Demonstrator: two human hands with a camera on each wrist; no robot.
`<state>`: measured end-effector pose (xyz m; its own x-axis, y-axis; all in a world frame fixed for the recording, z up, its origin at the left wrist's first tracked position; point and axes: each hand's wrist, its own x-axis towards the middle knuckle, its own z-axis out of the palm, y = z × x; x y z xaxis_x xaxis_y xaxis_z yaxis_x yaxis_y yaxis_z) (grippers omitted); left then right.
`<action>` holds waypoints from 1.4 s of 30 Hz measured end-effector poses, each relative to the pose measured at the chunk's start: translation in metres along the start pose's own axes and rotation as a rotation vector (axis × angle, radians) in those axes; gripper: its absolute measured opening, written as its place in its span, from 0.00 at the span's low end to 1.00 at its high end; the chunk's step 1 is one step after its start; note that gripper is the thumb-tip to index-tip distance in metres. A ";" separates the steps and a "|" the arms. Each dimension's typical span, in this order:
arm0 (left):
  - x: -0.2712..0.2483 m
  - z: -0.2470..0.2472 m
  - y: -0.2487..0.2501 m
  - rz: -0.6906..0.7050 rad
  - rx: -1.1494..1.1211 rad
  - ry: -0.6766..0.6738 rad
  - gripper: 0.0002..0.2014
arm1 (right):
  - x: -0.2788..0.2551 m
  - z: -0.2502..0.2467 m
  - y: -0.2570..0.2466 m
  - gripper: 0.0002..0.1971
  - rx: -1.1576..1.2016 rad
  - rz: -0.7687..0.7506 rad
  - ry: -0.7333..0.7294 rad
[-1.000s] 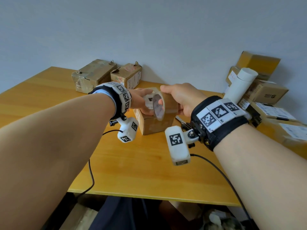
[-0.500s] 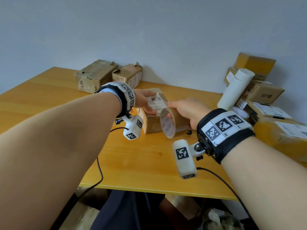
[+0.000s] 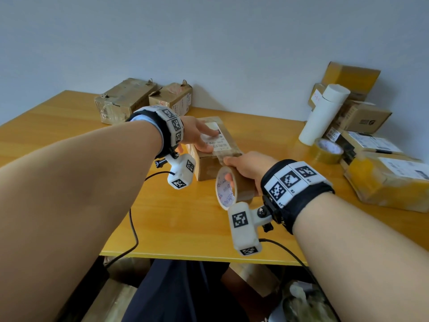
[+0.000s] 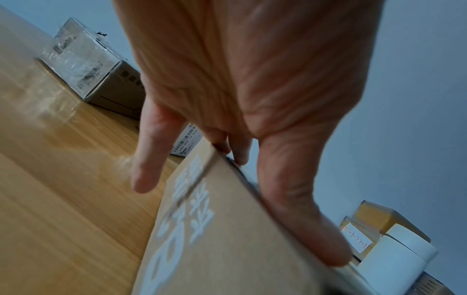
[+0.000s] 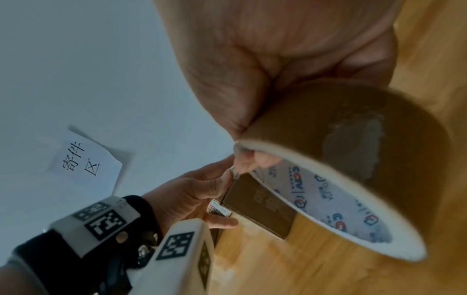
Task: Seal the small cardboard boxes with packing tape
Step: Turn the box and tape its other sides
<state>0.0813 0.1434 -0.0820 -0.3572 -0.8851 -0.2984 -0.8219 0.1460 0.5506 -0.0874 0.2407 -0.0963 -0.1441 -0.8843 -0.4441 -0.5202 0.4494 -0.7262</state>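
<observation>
Hidden under the left hand (image 3: pixel 197 135): the near-left part of the small box's (image 3: pixel 210 166) top and label. Blurred in the left wrist view: white print on the box side (image 4: pixel 187 219), unreadable. Covered by the right hand (image 3: pixel 249 168) and its wrist camera: far rim and lower edge of the tape roll (image 3: pixel 232 185). Unclear from any view: whether the tape strip (image 3: pixel 228 155) at the box's near top edge is pressed flat. Cut by the right picture edge: the stacked parcels (image 3: pixel 390 180) on the bench (image 3: pixel 185 228). Too small to read: their labels, and the labels of the two far boxes (image 3: pixel 144 99).
</observation>
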 end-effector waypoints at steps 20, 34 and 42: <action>-0.038 0.038 0.015 0.117 0.579 -0.008 0.32 | -0.005 0.006 -0.010 0.06 -0.117 -0.097 0.004; -0.049 -0.061 0.051 0.136 -0.133 0.246 0.06 | -0.029 -0.064 -0.098 0.08 0.717 -0.516 -0.250; -0.022 -0.053 0.042 0.081 -0.382 0.154 0.16 | 0.008 -0.053 -0.100 0.19 0.643 -0.499 -0.054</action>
<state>0.0782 0.1452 -0.0115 -0.3199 -0.9374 -0.1379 -0.5598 0.0696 0.8257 -0.0807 0.1815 0.0003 0.0259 -0.9997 -0.0015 0.0751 0.0034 -0.9972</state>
